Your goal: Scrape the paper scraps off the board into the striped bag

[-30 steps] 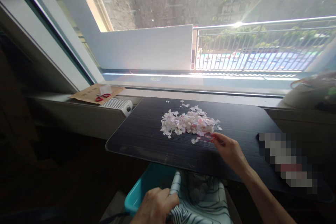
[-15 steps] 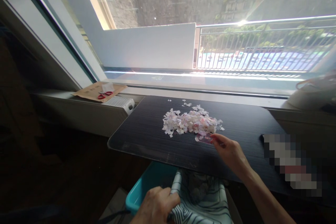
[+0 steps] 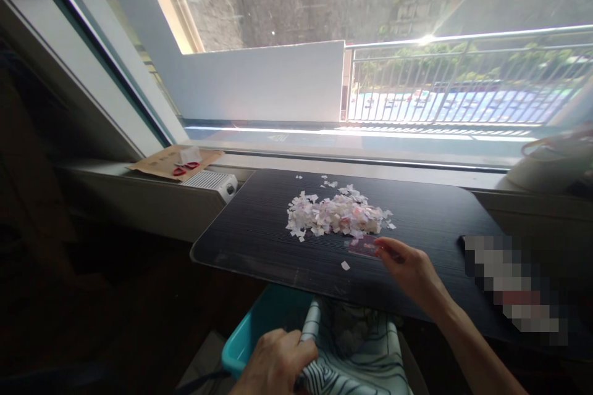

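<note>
Between the thumb and fingers of my right hand is a thin, see-through pinkish card, low over the black table and just in front of a heap of small white paper scraps. One scrap lies apart, nearer the table's front edge. Below that edge, my left hand is closed around the rim of a pale bag with dark wavy lines. The bag's mouth faces up under the table edge; what is inside is too dark to make out.
A turquoise bin stands left of the bag under the table. Red-handled scissors rest on a brown paper envelope on the sill. A blurred-out object lies at the table's right, beside the window sill's white bag-like shape.
My right hand has drawn the card slightly right and away from the heap. A single scrap has dropped onto the table nearer the front edge. My left hand has stayed put.
</note>
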Motion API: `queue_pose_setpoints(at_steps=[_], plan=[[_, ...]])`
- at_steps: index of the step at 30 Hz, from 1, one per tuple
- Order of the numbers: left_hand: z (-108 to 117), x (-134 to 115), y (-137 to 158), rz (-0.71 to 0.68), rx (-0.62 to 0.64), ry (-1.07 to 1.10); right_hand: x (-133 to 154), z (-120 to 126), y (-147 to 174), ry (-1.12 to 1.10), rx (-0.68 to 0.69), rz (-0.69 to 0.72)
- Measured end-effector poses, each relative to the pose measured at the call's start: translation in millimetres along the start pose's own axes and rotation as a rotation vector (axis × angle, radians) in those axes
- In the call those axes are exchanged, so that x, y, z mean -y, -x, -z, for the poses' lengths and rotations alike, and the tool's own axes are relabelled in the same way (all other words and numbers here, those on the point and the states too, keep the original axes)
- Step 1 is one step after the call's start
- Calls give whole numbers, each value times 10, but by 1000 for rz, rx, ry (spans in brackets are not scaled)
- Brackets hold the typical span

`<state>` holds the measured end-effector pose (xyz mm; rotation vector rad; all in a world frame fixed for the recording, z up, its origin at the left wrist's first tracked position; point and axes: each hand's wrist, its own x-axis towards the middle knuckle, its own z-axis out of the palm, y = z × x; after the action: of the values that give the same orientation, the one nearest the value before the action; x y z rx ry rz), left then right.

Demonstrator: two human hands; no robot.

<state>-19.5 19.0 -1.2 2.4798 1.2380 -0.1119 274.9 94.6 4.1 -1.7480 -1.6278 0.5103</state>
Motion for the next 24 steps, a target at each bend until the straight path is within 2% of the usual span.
queue_pose_setpoints(at_steps=[3,7,11,15,19,24], plan=[[-42,18,8,-4,-55,-3,8,15,-29,63,-85,-22],[-100,51,-21,-24,29,-31,34,-1,-43,44,-23,23],[-47,29,-22,13,9,1,-2,11,-85,61,-77,2],[30,-14,-16,38,80,13,-29,92,-74,151,-72,-29],[55,-36,-5,54,50,54,4,189,36,183,-58,-67],[87,-67,0,70,70,78,52,251,131,171,-46,-72]])
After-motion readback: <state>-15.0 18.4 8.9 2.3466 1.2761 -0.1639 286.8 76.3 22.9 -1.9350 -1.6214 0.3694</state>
